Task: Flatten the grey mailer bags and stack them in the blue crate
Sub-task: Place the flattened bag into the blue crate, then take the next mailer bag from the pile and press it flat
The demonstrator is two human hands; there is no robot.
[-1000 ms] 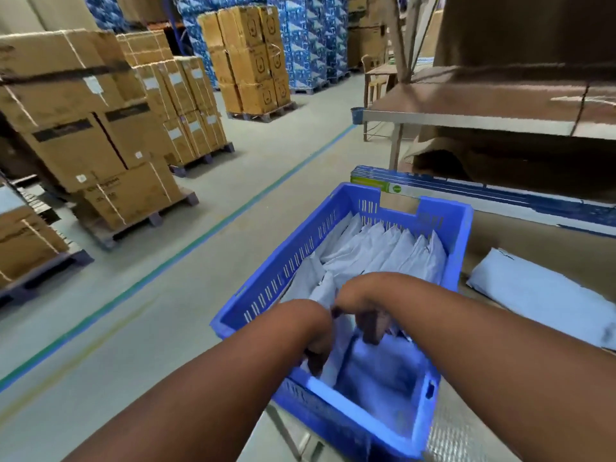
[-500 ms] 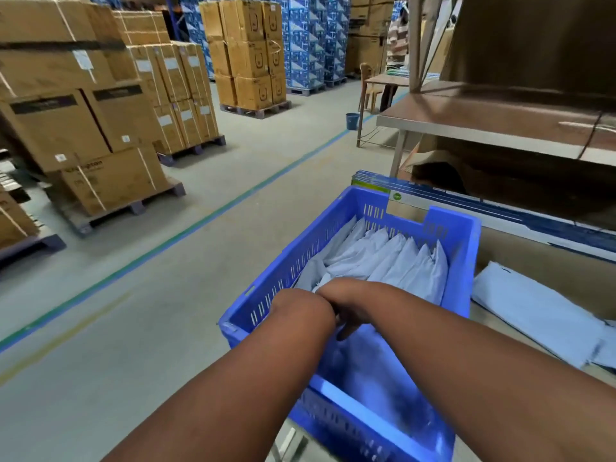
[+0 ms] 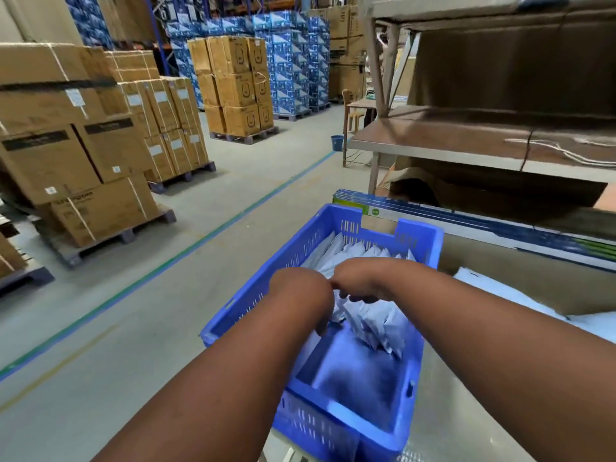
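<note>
Head camera: low in the frame's centre, the left hand and right hand reached into the blue crate, apparently gripping upright grey mailer bags to pack them; fingers were hidden, so grip was uncertain.
</note>
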